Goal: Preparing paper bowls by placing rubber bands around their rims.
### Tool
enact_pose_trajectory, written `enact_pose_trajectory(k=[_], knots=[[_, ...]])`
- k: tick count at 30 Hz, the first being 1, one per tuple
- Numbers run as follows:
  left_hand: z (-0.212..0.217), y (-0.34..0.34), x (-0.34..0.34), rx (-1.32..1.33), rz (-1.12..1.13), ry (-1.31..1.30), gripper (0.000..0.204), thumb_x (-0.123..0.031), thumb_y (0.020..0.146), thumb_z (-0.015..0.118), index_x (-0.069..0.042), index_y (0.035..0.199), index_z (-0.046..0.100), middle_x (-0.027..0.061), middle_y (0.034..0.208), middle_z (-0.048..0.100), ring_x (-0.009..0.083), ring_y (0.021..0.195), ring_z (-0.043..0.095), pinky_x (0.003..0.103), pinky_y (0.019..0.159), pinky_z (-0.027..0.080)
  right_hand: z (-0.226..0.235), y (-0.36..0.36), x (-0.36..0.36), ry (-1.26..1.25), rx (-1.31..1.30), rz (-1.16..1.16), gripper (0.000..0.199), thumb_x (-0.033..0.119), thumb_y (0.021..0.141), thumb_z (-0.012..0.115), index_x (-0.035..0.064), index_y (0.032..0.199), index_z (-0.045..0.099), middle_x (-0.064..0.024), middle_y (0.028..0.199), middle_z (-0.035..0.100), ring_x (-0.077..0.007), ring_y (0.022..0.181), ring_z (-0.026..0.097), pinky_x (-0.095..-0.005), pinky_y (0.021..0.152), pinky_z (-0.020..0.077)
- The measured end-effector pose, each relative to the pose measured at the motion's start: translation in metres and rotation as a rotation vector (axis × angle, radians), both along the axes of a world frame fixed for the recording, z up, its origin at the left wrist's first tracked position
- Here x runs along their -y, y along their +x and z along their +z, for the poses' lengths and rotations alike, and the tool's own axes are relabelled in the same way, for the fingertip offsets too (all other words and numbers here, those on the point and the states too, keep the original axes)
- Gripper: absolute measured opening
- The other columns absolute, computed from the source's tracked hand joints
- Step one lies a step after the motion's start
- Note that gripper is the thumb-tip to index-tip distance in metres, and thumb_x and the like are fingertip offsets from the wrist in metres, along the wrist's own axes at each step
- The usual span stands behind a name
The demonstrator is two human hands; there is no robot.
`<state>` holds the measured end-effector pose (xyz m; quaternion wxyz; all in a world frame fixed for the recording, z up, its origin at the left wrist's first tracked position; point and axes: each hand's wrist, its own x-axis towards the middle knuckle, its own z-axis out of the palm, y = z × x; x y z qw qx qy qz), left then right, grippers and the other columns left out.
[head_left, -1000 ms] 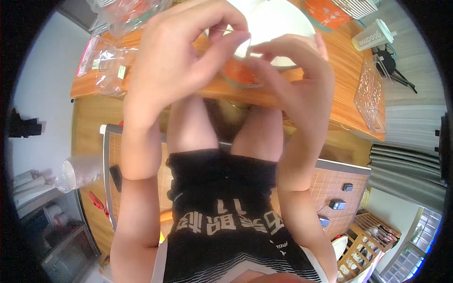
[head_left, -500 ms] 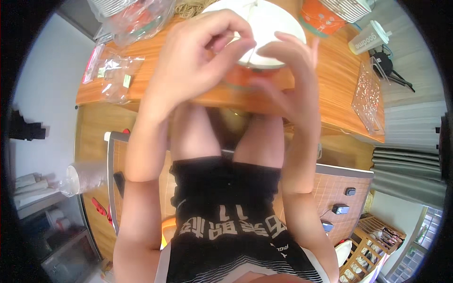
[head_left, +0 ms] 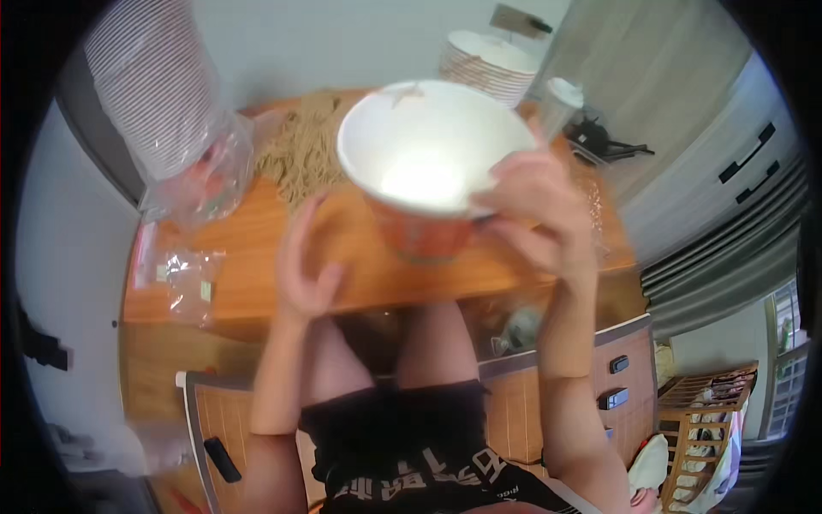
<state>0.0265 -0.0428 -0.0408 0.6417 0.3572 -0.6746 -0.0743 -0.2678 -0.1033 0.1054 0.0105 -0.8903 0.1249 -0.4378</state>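
My right hand (head_left: 533, 216) grips a paper bowl (head_left: 428, 163) by its right side, holding it up above the wooden table (head_left: 257, 248). The bowl is white and empty inside, orange outside. My left hand (head_left: 304, 270) is free to the left of the bowl, fingers loosely curled, holding nothing. A heap of dry brown noodles (head_left: 300, 150) lies on the table behind my left hand.
A sleeve of stacked paper bowls in clear plastic (head_left: 163, 103) lies at the far left. Small clear bags (head_left: 190, 283) rest near the table's left edge. Another bowl stack (head_left: 490, 64) and a lidded cup (head_left: 561, 101) stand at the back right.
Both hands were together at the bowl over the table edge. Now my left hand has let go and my right hand holds the bowl alone, lifted higher; the view tilted up.
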Motion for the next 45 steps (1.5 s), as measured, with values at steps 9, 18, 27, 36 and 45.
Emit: enact_pose_trajectory(k=[9,18,27,36,45], knots=[[-0.007,-0.003,-0.001,0.131,0.139,0.365,0.049,-0.015,0.092,0.066,0.001,0.136,0.055,0.0204,0.135,0.059,0.0352,0.128,0.054,0.041,0.111,0.039,0.126,-0.007,0.113,-0.207,0.124,-0.384,0.034,0.013,0.091,0.071,0.0061,0.124,0.069,-0.0106,0.098,0.069,-0.0222,0.094,0.064,-0.0363,0.088,0.0494],[-0.001,-0.007,0.001,0.146,0.132,0.386,0.042,-0.007,0.089,0.067,0.001,0.129,0.061,0.0179,0.129,0.064,0.0321,0.124,0.058,0.038,0.107,0.042,0.094,-0.005,0.23,-0.298,0.071,-0.344,0.032,0.011,0.09,0.068,0.007,0.122,0.07,-0.0145,0.088,0.071,-0.0283,0.079,0.067,-0.0365,0.076,0.0512],[-0.007,-0.003,0.005,0.124,0.132,0.38,0.035,-0.008,0.088,0.07,-0.001,0.122,0.065,0.0185,0.124,0.066,0.0341,0.122,0.059,0.041,0.106,0.044,0.024,-0.006,0.244,-0.09,-0.142,-0.523,0.03,0.024,0.098,0.054,0.0221,0.122,0.072,-0.0056,0.114,0.073,-0.0283,0.11,0.064,-0.0553,0.111,0.0317],[0.001,-0.011,0.006,0.144,0.093,0.403,0.024,-0.007,0.089,0.067,-0.001,0.113,0.069,0.0175,0.12,0.067,0.0328,0.117,0.061,0.04,0.103,0.046,0.013,-0.009,0.238,0.194,-0.085,-0.53,0.034,0.031,0.095,0.053,0.0234,0.122,0.072,-0.0105,0.114,0.072,-0.0312,0.105,0.066,-0.0396,0.091,0.0516],[0.063,0.036,-0.001,0.213,0.369,0.183,0.015,-0.01,0.092,0.067,-0.002,0.104,0.071,0.0113,0.104,0.071,0.0244,0.103,0.065,0.037,0.095,0.049,-0.004,0.026,0.206,-0.463,0.221,-0.592,0.037,0.026,0.09,0.059,0.0158,0.124,0.065,-0.0095,0.116,0.065,-0.0309,0.114,0.058,-0.0481,0.105,0.0371]])
